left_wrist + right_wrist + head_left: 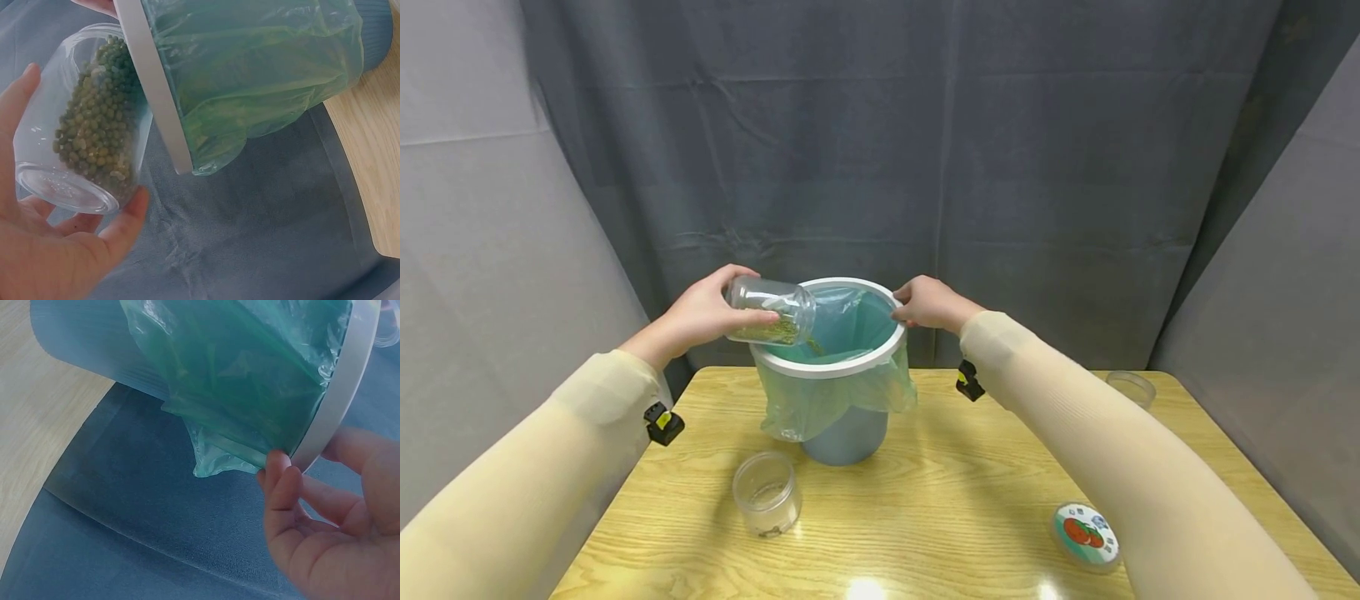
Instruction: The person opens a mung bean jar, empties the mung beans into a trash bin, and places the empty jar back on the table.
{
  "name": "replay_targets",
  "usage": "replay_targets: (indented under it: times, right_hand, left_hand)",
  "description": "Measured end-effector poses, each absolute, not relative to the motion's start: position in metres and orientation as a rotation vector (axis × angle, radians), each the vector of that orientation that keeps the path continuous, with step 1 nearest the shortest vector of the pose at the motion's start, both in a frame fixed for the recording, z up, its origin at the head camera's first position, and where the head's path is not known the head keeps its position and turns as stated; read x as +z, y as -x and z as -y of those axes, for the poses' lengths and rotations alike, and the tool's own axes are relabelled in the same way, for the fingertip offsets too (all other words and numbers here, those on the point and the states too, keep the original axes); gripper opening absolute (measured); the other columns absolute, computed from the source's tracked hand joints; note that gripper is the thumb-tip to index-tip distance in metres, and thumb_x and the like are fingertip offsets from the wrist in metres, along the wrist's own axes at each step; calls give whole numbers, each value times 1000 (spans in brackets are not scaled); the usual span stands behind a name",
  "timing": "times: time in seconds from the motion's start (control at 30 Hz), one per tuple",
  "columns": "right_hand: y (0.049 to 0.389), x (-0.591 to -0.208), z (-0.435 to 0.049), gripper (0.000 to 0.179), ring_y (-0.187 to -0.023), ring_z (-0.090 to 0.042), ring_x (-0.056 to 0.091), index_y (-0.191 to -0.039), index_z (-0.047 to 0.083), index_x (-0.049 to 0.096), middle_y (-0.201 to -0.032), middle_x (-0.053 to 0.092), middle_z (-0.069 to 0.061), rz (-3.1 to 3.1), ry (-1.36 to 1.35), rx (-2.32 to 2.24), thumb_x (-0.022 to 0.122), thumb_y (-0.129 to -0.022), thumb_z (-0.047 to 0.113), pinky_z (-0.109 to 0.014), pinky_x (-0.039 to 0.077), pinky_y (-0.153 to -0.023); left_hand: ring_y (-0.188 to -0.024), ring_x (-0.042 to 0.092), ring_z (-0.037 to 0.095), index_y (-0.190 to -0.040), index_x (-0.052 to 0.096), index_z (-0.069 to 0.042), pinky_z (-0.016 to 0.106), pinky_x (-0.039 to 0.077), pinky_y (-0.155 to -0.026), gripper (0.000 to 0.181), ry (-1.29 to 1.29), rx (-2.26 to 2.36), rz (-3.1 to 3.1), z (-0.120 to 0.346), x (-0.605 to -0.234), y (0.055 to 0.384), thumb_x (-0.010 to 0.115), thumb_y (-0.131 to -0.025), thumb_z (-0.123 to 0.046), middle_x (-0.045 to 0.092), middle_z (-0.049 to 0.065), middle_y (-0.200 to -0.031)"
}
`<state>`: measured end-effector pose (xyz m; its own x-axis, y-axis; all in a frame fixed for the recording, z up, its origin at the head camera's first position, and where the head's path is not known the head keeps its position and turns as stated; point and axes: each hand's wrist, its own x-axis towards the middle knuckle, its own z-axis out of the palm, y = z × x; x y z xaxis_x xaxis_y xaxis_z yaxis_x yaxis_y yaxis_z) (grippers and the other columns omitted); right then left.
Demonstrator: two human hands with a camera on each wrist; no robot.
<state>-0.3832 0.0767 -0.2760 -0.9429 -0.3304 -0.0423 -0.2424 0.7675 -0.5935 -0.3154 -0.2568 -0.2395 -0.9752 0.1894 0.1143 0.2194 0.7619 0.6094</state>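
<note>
My left hand (pixel 700 315) grips a clear plastic jar (pixel 769 290), which lies tilted on its side with its mouth over the trash bin's opening. Green mung beans (pixel 100 125) are heaped along the jar's lower side, and a few show at its mouth. The trash bin (pixel 846 437) stands upright, lined with a thin green bag (pixel 820 406) that folds out under a white rim ring (pixel 829 369). On the bin's right side, my right hand (pixel 931 303) holds the rim, with thumb inside and fingers outside against the bag in the right wrist view.
A short clear plastic container (pixel 767 495) stands on the wooden table (pixel 940 492) in front of the bin. A round lid with a tomato picture (pixel 1086 535) lies near the right forearm. Farther back is a translucent round piece (pixel 1132 387). Grey curtains (pixel 850 167) hang behind the table.
</note>
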Motion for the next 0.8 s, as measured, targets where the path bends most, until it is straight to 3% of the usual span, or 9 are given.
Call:
replay_targets:
  times: [0.8]
  right_hand:
    - [383, -277, -81, 51, -106, -24, 68, -145, -2, 55, -135, 67, -18, -2812, 456, -918, 65, -100, 16, -42, 53, -104]
  left_hand:
    - [-121, 56, 35, -152, 40, -16, 54, 50, -101, 88, 334, -1053, 2895, 250, -242, 318, 83, -83, -50, 54, 16, -138]
